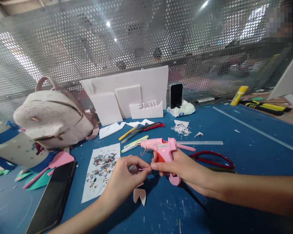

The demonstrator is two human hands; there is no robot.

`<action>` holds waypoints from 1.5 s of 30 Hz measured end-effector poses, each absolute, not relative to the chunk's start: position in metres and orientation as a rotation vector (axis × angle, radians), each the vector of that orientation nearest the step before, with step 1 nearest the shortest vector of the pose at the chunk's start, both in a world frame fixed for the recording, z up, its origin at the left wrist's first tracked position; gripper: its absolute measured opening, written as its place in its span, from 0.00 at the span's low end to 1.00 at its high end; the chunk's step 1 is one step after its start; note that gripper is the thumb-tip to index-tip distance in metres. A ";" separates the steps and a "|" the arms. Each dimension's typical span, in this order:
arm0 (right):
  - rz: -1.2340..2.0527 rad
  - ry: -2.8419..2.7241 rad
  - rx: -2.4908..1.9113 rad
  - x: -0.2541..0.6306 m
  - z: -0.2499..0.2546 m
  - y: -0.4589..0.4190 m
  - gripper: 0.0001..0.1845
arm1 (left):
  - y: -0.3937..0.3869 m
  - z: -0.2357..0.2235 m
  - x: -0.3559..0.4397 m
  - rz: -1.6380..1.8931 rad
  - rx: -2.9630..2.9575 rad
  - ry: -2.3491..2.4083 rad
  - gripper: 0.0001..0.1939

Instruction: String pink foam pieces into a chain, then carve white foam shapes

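In my right hand [183, 165] is a pink glue gun [158, 143], its nozzle facing left and a clear glue stick [205, 142] sticking out of its back. The fingers wrap round the handle near the orange trigger [160, 156]. My left hand [129, 172] pinches a thin pink piece [144, 168], and the tip of my right thumb meets that piece at its other end. What shape the piece has is mostly hidden by the fingers. Below my left hand lies a pale pink cut-out [139, 195] with pointed ends.
Left of my hands, sequins lie on a white paper [116, 151]. A phone [55, 195] is at front left, a backpack [51, 117] behind it. Markers [134, 144], a red cutter [153, 126] and red-handled scissors [216, 158] surround the gun. White foam boards [146, 79] stand at the back.
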State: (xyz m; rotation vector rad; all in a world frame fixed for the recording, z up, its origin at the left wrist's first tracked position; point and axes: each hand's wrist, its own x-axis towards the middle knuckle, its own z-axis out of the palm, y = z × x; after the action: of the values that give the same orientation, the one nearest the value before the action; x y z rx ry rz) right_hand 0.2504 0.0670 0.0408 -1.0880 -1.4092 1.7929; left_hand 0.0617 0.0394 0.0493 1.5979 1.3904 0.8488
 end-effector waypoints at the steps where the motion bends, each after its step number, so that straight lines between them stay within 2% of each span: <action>1: 1.798 -1.406 -1.090 0.251 0.041 0.067 0.10 | 0.039 0.049 0.061 0.843 1.595 1.388 0.08; 27: 1.884 -1.316 -0.996 0.249 0.037 0.070 0.12 | 0.038 0.048 0.056 0.764 1.606 1.345 0.11; 34: 1.872 -1.326 -1.018 0.248 0.038 0.071 0.11 | 0.039 0.047 0.058 0.773 1.629 1.361 0.07; 45: 1.884 -1.288 -0.985 0.247 0.035 0.071 0.11 | 0.040 0.038 0.054 0.787 1.576 1.267 0.13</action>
State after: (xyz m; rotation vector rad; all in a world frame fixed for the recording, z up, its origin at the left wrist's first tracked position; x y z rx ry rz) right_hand 0.2472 0.0710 0.0355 -0.9850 -1.2881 1.8838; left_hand 0.0543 0.0399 0.0378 1.5765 1.2671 0.7875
